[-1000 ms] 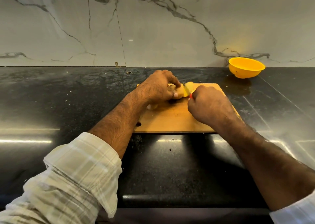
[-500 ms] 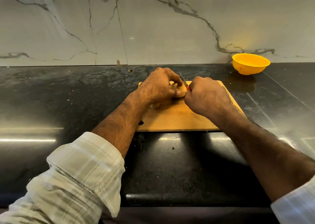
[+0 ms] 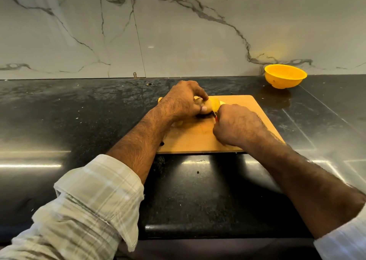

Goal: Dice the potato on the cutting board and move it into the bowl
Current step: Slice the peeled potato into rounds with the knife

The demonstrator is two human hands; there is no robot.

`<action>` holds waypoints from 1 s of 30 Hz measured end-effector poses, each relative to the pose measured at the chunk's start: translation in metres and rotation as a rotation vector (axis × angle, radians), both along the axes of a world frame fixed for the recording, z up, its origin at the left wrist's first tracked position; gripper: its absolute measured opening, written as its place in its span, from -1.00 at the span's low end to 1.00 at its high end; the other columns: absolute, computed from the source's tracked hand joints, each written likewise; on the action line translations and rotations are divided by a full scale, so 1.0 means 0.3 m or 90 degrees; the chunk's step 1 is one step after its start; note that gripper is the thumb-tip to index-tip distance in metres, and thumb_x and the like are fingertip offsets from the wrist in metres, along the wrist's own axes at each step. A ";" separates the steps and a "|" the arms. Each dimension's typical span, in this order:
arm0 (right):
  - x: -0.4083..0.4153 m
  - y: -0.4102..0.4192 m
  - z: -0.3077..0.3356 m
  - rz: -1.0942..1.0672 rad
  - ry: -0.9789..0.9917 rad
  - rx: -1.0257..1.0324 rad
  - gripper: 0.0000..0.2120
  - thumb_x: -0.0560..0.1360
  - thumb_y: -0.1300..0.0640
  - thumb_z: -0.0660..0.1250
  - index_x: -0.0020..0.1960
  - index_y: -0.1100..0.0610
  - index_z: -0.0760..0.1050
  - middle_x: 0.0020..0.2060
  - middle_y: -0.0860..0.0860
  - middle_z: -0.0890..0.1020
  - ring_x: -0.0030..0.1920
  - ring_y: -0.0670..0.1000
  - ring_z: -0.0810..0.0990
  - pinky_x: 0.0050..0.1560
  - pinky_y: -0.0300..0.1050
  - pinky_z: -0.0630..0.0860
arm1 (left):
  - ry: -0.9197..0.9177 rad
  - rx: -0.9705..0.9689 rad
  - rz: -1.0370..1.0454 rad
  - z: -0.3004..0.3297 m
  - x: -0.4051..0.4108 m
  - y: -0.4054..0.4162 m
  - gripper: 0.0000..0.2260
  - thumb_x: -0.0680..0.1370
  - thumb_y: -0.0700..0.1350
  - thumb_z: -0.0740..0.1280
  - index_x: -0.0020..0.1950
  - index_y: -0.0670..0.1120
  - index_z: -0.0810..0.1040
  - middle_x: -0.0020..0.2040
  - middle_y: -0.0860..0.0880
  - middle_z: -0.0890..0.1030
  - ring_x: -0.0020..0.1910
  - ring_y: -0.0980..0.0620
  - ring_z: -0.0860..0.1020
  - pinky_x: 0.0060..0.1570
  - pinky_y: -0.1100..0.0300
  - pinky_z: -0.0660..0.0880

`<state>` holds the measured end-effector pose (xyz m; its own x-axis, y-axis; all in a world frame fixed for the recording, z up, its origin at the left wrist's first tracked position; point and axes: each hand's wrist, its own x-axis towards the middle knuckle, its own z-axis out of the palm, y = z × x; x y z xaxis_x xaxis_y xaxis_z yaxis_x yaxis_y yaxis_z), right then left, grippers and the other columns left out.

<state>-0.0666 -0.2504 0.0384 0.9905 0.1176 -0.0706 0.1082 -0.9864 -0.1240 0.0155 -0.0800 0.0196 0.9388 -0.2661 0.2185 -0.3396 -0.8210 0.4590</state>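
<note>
Nearest are two forearms reaching in over the black table (image 3: pixel 59 109), the left in a rolled plaid sleeve (image 3: pixel 95 196), the right with a white cuff at the frame's corner. One wooden board (image 3: pixel 255 113) lies on the table ahead of them. The right hand (image 3: pixel 237 125) is over the board's middle with its fingers curled tight round a knife (image 3: pixel 215 116); only a bit of red handle and a sliver of blade show at the fist. Just beyond, the left hand (image 3: pixel 182 101) arches over one potato (image 3: pixel 213 106) on the board, fingers and thumb clamped on it, holding it down. The potato's cut yellow face points toward the right hand, and the blade meets it there. A pale piece peeks out under the left wrist; what it is cannot be told. Farthest back, near the marble wall and well apart from the board, stands one yellow bowl (image 3: pixel 285 77); its visible inside shows nothing in it.
</note>
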 end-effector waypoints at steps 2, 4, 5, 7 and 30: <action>-0.004 -0.020 0.009 -0.007 0.003 0.010 -0.71 0.62 -0.02 0.32 0.29 0.06 0.49 -0.07 0.01 0.52 0.00 0.07 0.56 0.03 0.06 0.63 | -0.003 -0.017 -0.003 0.001 -0.006 0.006 -0.73 0.47 0.03 0.60 0.15 0.11 0.71 0.25 0.05 0.64 0.19 0.00 0.59 0.21 -0.10 0.61; -0.003 -0.033 0.021 -0.021 -0.021 0.034 -0.74 0.62 -0.03 0.31 0.25 0.07 0.51 -0.07 0.01 0.55 -0.01 0.08 0.58 0.03 0.09 0.64 | -0.009 -0.037 -0.005 0.002 -0.010 0.014 -0.76 0.46 0.04 0.61 0.09 0.10 0.70 0.22 0.04 0.66 0.14 0.03 0.62 0.16 -0.10 0.64; 0.000 -0.036 0.026 -0.025 -0.046 0.044 -0.75 0.63 -0.03 0.31 0.22 0.07 0.53 -0.07 0.01 0.56 -0.04 0.08 0.58 0.00 0.07 0.64 | -0.009 -0.043 -0.005 0.003 -0.013 0.016 -0.77 0.46 0.04 0.61 0.08 0.10 0.71 0.21 0.04 0.67 0.12 0.04 0.63 0.14 -0.10 0.64; 0.010 -0.033 0.031 -0.021 -0.088 0.066 -0.76 0.63 -0.02 0.29 0.20 0.08 0.57 -0.10 0.01 0.59 -0.09 0.06 0.59 -0.06 0.04 0.64 | -0.005 -0.050 -0.002 0.007 -0.015 0.015 -0.77 0.46 0.04 0.61 0.08 0.10 0.72 0.21 0.04 0.68 0.11 0.05 0.63 0.15 -0.09 0.64; 0.037 0.062 0.012 0.017 -0.037 -0.002 -0.66 0.60 0.01 0.39 0.33 0.07 0.49 -0.17 -0.02 0.43 -0.06 0.05 0.50 -0.05 0.02 0.50 | -0.022 -0.032 0.015 -0.008 -0.003 0.000 -0.73 0.43 0.02 0.64 0.10 0.08 0.76 0.20 0.06 0.69 0.16 0.04 0.61 0.20 -0.01 0.61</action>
<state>-0.0555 -0.2319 0.0421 0.9894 0.1446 -0.0129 0.1422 -0.9834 -0.1130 0.0146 -0.0800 0.0173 0.9360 -0.2325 0.2641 -0.3377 -0.8048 0.4882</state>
